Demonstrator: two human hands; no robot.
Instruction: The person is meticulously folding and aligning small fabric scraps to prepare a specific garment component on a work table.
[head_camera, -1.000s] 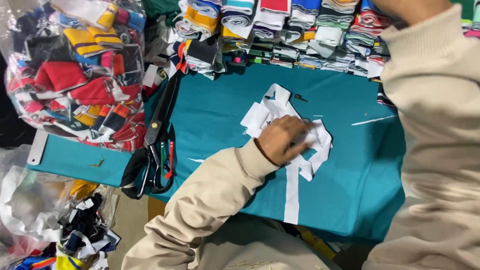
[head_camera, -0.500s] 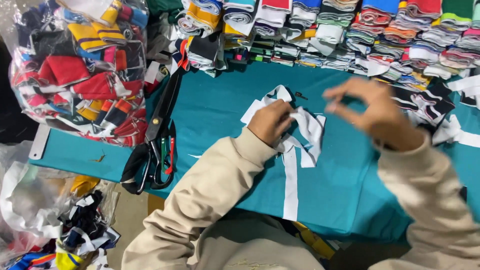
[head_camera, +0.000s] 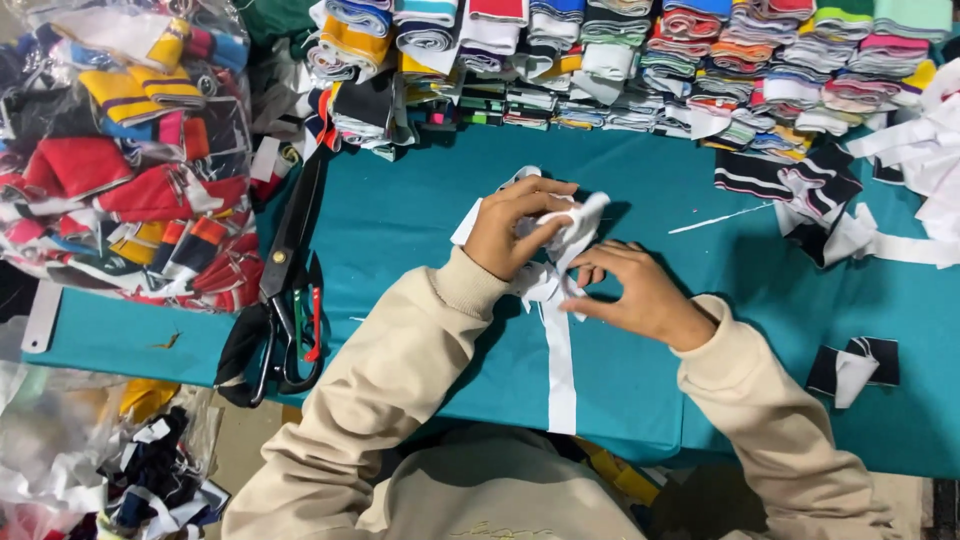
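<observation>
On the teal table (head_camera: 400, 215), my left hand (head_camera: 512, 228) pinches a bunch of white knit fabric strips (head_camera: 572, 222) and lifts one end slightly. My right hand (head_camera: 635, 292) touches the same bundle from the right, fingers curled against its lower part. A long white strip (head_camera: 561, 365) trails from the bundle toward the table's near edge. Both arms wear beige sleeves.
Large black scissors (head_camera: 281, 282) lie at the left beside small red and green tools (head_camera: 306, 325). A clear bag of colourful collars (head_camera: 120, 150) stands far left. Rows of folded striped trims (head_camera: 640, 60) line the back. Black-and-white pieces (head_camera: 852, 365) and white strips (head_camera: 915, 150) lie right.
My right arm came back from the trim stacks at the back right and its hand now touches the white bundle. My left hand has lifted the strips off the table.
</observation>
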